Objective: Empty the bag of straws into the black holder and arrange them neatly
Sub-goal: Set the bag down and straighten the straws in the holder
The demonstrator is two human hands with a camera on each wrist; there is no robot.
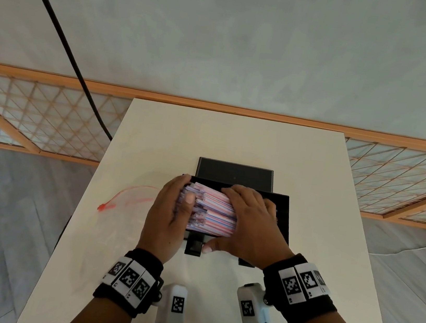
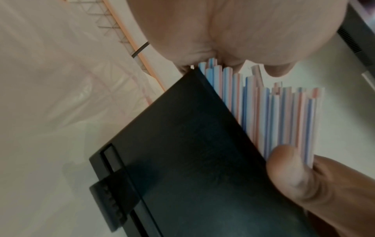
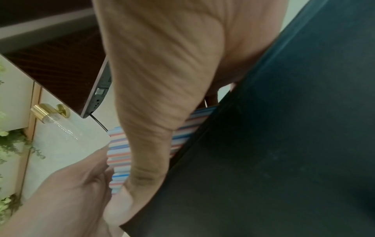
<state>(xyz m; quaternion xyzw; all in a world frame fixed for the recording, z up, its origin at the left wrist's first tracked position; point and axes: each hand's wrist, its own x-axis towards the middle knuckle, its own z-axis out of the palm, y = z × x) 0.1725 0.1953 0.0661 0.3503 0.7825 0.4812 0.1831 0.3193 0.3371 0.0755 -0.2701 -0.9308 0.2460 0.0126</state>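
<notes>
The black holder (image 1: 282, 217) stands mid-table with its lid (image 1: 234, 174) raised behind it. A bundle of red, white and blue striped straws (image 1: 216, 211) lies across its top. My left hand (image 1: 175, 205) cups the bundle's left end, thumb over the top. My right hand (image 1: 247, 218) lies over the right part, its thumb at the holder's front edge. In the left wrist view the straws (image 2: 284, 115) rise unevenly behind the holder's wall (image 2: 192, 160). In the right wrist view the straws (image 3: 118, 152) show between both hands beside the holder (image 3: 284, 144).
The empty clear bag (image 1: 130, 196) with a red zip lies flat on the white table (image 1: 237, 137), left of the holder. A black cable (image 1: 60, 30) hangs at the far left. Wooden lattice panels (image 1: 35, 114) line the floor beyond the table.
</notes>
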